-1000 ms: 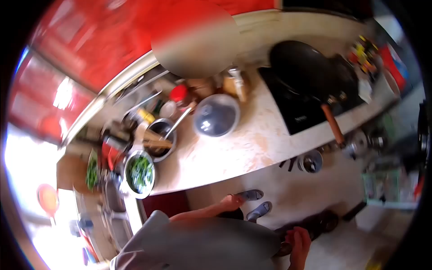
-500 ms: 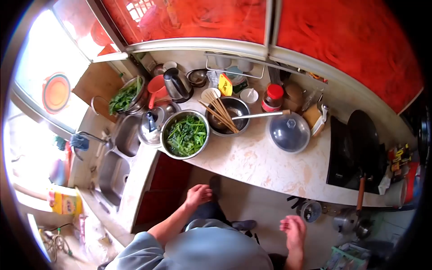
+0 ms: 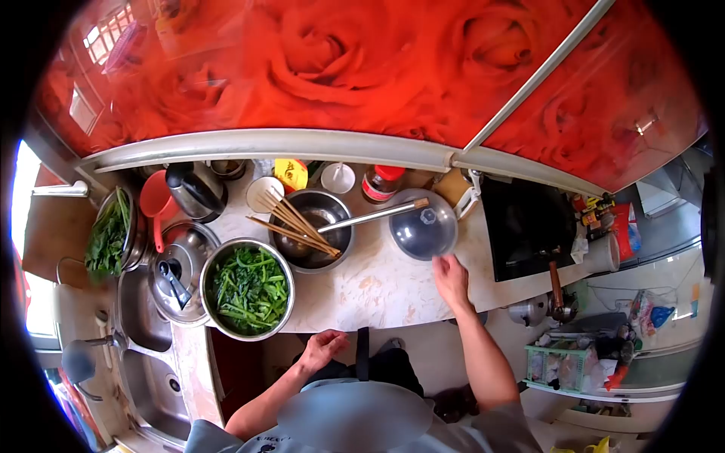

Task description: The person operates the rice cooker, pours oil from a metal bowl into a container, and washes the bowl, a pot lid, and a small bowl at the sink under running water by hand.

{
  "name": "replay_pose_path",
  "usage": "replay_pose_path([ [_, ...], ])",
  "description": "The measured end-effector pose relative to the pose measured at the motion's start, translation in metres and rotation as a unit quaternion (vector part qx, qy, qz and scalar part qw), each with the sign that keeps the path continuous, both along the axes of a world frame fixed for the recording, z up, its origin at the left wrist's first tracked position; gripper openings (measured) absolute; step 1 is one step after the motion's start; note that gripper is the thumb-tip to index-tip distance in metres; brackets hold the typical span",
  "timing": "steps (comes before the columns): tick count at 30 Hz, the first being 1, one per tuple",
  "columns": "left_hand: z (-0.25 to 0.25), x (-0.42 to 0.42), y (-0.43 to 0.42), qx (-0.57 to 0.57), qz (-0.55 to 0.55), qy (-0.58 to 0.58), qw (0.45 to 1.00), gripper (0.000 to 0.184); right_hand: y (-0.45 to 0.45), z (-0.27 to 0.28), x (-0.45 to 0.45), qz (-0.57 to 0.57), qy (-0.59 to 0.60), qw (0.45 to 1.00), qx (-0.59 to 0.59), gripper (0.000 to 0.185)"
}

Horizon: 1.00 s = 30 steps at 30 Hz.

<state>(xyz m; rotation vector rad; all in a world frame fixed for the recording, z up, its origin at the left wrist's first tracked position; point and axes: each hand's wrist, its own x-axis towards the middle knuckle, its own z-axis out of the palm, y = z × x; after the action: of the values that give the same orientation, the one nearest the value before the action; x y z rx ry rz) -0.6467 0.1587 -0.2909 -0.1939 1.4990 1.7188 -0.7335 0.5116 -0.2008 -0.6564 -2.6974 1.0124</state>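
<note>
My right hand point(image 3: 451, 281) reaches over the counter, fingers loosely extended and holding nothing visible. Its fingertips are at the near edge of a round dark, see-through lid point(image 3: 420, 234); whether they touch it I cannot tell. Low in front of the counter edge hovers my left hand point(image 3: 325, 350), empty, its fingers slightly bent and apart. The nearest thing to it is a steel pot point(image 3: 214, 321) filled with cut leafy greens point(image 3: 251, 291). A dark-bottomed metal bowl point(image 3: 346, 253) holds several wooden chopsticks point(image 3: 298, 223) and a long-handled utensil point(image 3: 370, 217) lying across its rim.
Left of the greens lie a pot lid point(image 3: 168, 291) and a double sink point(image 3: 155, 377). A kettle point(image 3: 198, 192), red ladle point(image 3: 157, 198) and red-capped jar point(image 3: 382, 183) line the back. A wok point(image 3: 532, 226) sits on the stove at right. Red cabinets point(image 3: 340, 68) overhang the counter.
My right hand has moved up and forward from beside my body to the see-through lid. My left hand stays low before the counter. The view has turned right and come closer to the cabinets.
</note>
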Motion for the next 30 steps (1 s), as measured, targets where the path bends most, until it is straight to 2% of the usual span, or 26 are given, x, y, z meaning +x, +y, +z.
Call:
replay_pose_path([
  [2, 0.000, -0.005, 0.011, 0.006, 0.014, 0.018, 1.000, 0.028, 0.017, 0.002, -0.048, 0.019, -0.054, 0.991, 0.121, 0.041],
  [5, 0.006, -0.004, 0.020, -0.015, 0.064, -0.002, 0.998, 0.029, 0.019, 0.018, -0.096, 0.055, -0.054, 0.968, 0.240, 0.051],
  [7, -0.020, 0.011, 0.023, -0.018, 0.125, -0.001, 0.992, 0.029, 0.034, 0.000, -0.117, 0.134, -0.094, 0.953, 0.254, 0.057],
  [8, -0.019, 0.013, 0.031, -0.034, 0.154, -0.015, 0.987, 0.028, 0.042, -0.011, -0.122, 0.173, -0.059, 0.949, 0.257, 0.056],
  [11, -0.017, 0.030, 0.059, -0.112, 0.180, -0.030, 0.977, 0.030, 0.052, -0.002, -0.128, 0.221, -0.049, 0.939, 0.258, 0.045],
  [17, -0.002, 0.021, 0.135, -0.109, 0.244, -0.060, 0.962, 0.029, 0.120, 0.034, -0.075, 0.257, 0.052, 0.946, 0.188, 0.037],
  [20, 0.003, -0.009, 0.172, -0.081, 0.253, -0.055, 0.962, 0.029, 0.171, 0.053, -0.016, 0.225, 0.017, 0.964, 0.142, 0.034],
  [21, -0.003, -0.020, 0.181, -0.066, 0.254, -0.050, 0.964, 0.029, 0.190, 0.052, 0.001, 0.210, -0.013, 0.970, 0.122, 0.033],
  [25, -0.018, -0.079, 0.228, -0.010, 0.315, -0.033, 0.948, 0.029, 0.252, 0.007, 0.056, 0.195, -0.023, 0.960, 0.198, 0.036],
  [29, -0.015, -0.126, 0.267, 0.049, 0.356, -0.039, 0.932, 0.031, 0.275, -0.018, 0.072, 0.196, -0.067, 0.951, 0.230, 0.039],
  [30, -0.017, -0.135, 0.274, 0.058, 0.353, -0.031, 0.933, 0.025, 0.274, -0.018, 0.072, 0.198, -0.076, 0.949, 0.231, 0.040],
])
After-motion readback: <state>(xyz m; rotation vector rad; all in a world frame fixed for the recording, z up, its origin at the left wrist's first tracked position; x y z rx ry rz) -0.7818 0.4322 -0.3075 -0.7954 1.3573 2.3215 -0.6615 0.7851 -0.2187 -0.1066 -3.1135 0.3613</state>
